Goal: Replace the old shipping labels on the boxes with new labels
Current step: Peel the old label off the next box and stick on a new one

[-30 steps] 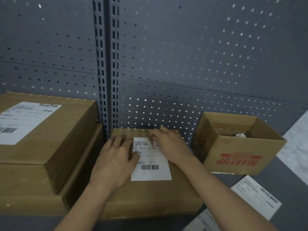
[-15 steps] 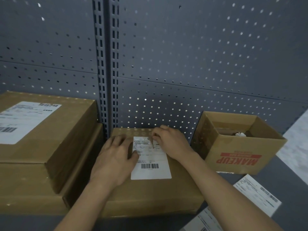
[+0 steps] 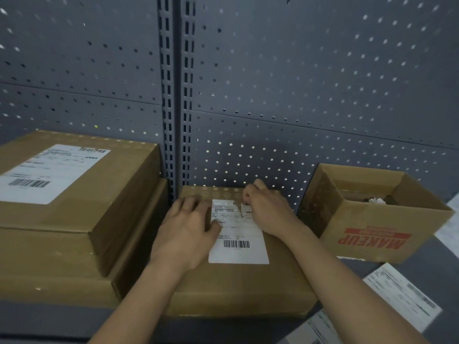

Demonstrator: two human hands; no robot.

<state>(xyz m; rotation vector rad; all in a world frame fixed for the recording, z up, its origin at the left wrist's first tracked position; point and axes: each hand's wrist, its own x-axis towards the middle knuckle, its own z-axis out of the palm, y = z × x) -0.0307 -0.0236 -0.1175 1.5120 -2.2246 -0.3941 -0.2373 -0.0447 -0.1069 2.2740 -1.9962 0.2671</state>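
Note:
A flat brown box (image 3: 236,289) lies in front of me on the grey shelf. On its top is a white shipping label (image 3: 238,247) with a barcode, torn at its far edge. My left hand (image 3: 186,232) lies flat on the box, thumb pressing the label's left side. My right hand (image 3: 268,209) pinches the torn far right corner of the label between curled fingers.
Two stacked brown boxes (image 3: 74,219) stand at the left; the upper one bears a large label (image 3: 47,172). An open box marked MAKEUP (image 3: 372,227) stands at the right. Loose label sheets (image 3: 402,294) lie on the shelf at the front right. A perforated grey panel (image 3: 298,83) backs the shelf.
My right hand's fingers have pulled the label's far right corner a little; the tear at the top edge is now plainer. My left hand has stayed in place.

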